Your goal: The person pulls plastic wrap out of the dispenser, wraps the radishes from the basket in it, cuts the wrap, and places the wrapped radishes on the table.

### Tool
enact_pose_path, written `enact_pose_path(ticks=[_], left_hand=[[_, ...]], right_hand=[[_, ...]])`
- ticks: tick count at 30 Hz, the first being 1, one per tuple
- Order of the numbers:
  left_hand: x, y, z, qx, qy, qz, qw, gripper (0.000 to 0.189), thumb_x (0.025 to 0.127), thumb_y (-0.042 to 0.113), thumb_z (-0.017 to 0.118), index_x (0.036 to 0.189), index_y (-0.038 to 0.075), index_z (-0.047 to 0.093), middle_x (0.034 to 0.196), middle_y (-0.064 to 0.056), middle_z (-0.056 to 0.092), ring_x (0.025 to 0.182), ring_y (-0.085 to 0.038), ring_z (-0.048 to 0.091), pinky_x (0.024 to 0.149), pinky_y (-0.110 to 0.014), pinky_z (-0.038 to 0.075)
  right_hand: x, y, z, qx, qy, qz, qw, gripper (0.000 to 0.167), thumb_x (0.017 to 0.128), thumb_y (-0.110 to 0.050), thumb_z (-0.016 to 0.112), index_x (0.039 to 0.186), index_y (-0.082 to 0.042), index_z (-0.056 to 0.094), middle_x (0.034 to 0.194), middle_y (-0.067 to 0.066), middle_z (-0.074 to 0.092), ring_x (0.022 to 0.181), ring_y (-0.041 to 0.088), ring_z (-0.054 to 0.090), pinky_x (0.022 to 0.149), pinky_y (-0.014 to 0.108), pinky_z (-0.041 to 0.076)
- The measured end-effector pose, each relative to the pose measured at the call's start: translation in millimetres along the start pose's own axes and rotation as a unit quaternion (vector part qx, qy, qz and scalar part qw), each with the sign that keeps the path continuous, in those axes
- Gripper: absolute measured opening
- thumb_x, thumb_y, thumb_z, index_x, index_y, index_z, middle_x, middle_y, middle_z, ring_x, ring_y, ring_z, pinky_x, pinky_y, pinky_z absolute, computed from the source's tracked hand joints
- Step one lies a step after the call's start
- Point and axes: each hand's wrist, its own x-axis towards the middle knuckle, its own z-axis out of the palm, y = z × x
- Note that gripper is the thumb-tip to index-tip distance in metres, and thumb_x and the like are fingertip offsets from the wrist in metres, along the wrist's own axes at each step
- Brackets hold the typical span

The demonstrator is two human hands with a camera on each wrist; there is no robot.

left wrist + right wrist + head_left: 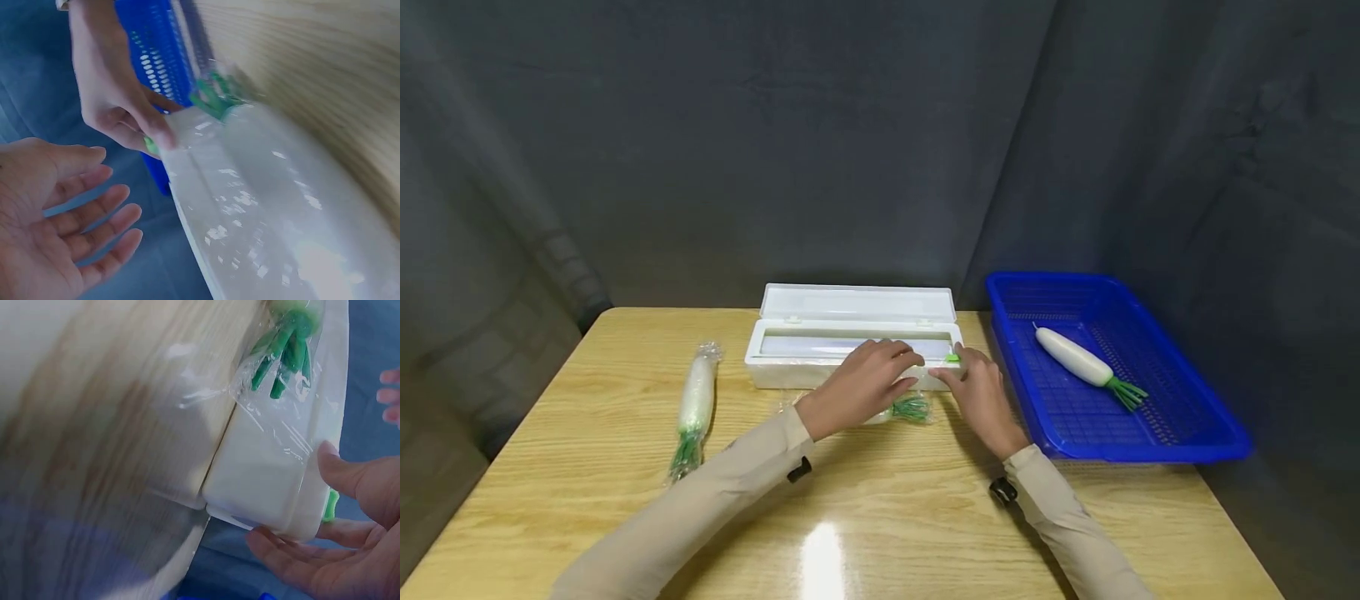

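A white plastic cling film dispenser (793, 376) stands on the table with its lid raised at the back. Over its middle hovers my left hand (863, 382), its fingers loosely bent and holding nothing; the left wrist view shows them spread beside the box. My right hand (985, 402) grips the dispenser's right end, thumb at the front edge and fingers round the end. Close by that hand is a small green slider (330, 506). A film-wrapped white radish (281, 162) with green stalks lies along the dispenser's front, largely hidden by my left arm in the head view.
To the left lies another wrapped white radish (697, 400). A blue plastic basket (1180, 367) at the right holds one unwrapped radish (1075, 357). The wooden table (925, 517) ends at a dark curtain (850, 150) behind.
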Motion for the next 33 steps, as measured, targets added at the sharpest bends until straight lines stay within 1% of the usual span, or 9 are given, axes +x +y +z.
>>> enact_pose_path(ticks=[3,6,10,14,19,23,28,30,33], left_hand=[[13.7,0.9,1.6,-0.014,-0.004,-0.001,0.9999,0.024,0.102,0.019,0.072,0.123,0.008,0.074,0.117,-0.007,0.074,0.100,-0.022,0.071,0.090,-0.041,0.058],[25.5,0.6,6.9,-0.022,-0.011,-0.011,0.9996,0.024,0.102,0.019,0.072,0.123,0.007,0.074,0.117,-0.009,0.075,0.099,-0.023,0.073,0.091,-0.041,0.059],[35.9,1.1,17.7,-0.015,-0.028,-0.019,0.9993,0.028,0.103,0.018,0.069,0.130,0.008,0.072,0.121,-0.009,0.074,0.102,-0.024,0.073,0.092,-0.041,0.059],[37.8,2.9,28.8,0.025,-0.054,-0.024,0.9979,0.028,0.105,0.015,0.066,0.132,0.013,0.072,0.120,-0.007,0.074,0.103,-0.025,0.071,0.085,-0.040,0.060],[34.3,3.1,36.5,0.077,-0.074,-0.030,0.9938,0.032,0.097,0.002,0.068,0.126,0.015,0.075,0.127,-0.004,0.071,0.110,-0.024,0.066,0.086,-0.039,0.057],[36.1,2.8,37.4,0.083,-0.066,-0.027,0.9940,0.033,0.094,-0.003,0.070,0.122,0.015,0.077,0.125,-0.002,0.070,0.107,-0.022,0.066,0.083,-0.035,0.054],[44.8,4.6,40.8,0.071,-0.022,-0.017,0.9971,0.013,0.101,0.008,0.069,0.111,0.010,0.077,0.106,-0.004,0.075,0.090,-0.020,0.071,0.069,-0.032,0.055],[48.7,5.9,43.6,0.074,-0.007,-0.019,0.9971,0.015,0.104,0.014,0.067,0.115,0.009,0.076,0.100,-0.004,0.076,0.084,-0.020,0.072,0.064,-0.032,0.056],[54.7,7.4,47.5,0.086,0.004,-0.032,0.9958,0.021,0.106,0.022,0.065,0.122,0.012,0.076,0.099,-0.003,0.076,0.082,-0.018,0.072,0.063,-0.031,0.058]], right_hand=[[1.4,0,1,-0.007,0.006,0.001,1.0000,0.053,0.087,-0.022,0.087,0.122,0.013,0.070,0.103,0.028,0.073,0.090,0.039,0.072,0.074,0.054,0.057],[2.0,1,3,-0.021,0.011,0.000,0.9997,0.051,0.085,-0.025,0.088,0.117,0.011,0.072,0.099,0.027,0.073,0.087,0.039,0.072,0.072,0.054,0.057],[2.3,2,4,-0.034,0.017,0.001,0.9993,0.052,0.084,-0.024,0.090,0.118,0.011,0.072,0.110,0.029,0.073,0.101,0.046,0.072,0.079,0.058,0.058],[2.4,1,5,-0.035,0.013,0.008,0.9993,0.052,0.083,-0.020,0.091,0.119,0.011,0.071,0.115,0.030,0.072,0.105,0.048,0.071,0.082,0.060,0.058],[3.2,0,5,-0.037,0.006,0.011,0.9992,0.049,0.084,-0.019,0.090,0.118,0.011,0.071,0.115,0.029,0.073,0.103,0.047,0.072,0.081,0.059,0.058],[4.6,1,2,-0.032,0.012,-0.002,0.9994,0.050,0.083,-0.018,0.090,0.117,0.013,0.071,0.113,0.031,0.073,0.102,0.047,0.072,0.081,0.059,0.059],[5.4,2,-1,-0.021,0.017,-0.011,0.9996,0.048,0.081,-0.018,0.091,0.112,0.014,0.072,0.089,0.025,0.072,0.080,0.037,0.068,0.070,0.052,0.056],[5.5,3,-1,-0.017,0.015,-0.008,0.9997,0.043,0.082,-0.015,0.090,0.110,0.012,0.074,0.082,0.020,0.069,0.073,0.032,0.063,0.064,0.049,0.052],[6.4,4,-2,-0.017,0.013,-0.003,0.9998,0.038,0.083,-0.013,0.089,0.109,0.010,0.075,0.079,0.016,0.069,0.069,0.027,0.062,0.062,0.045,0.050]])
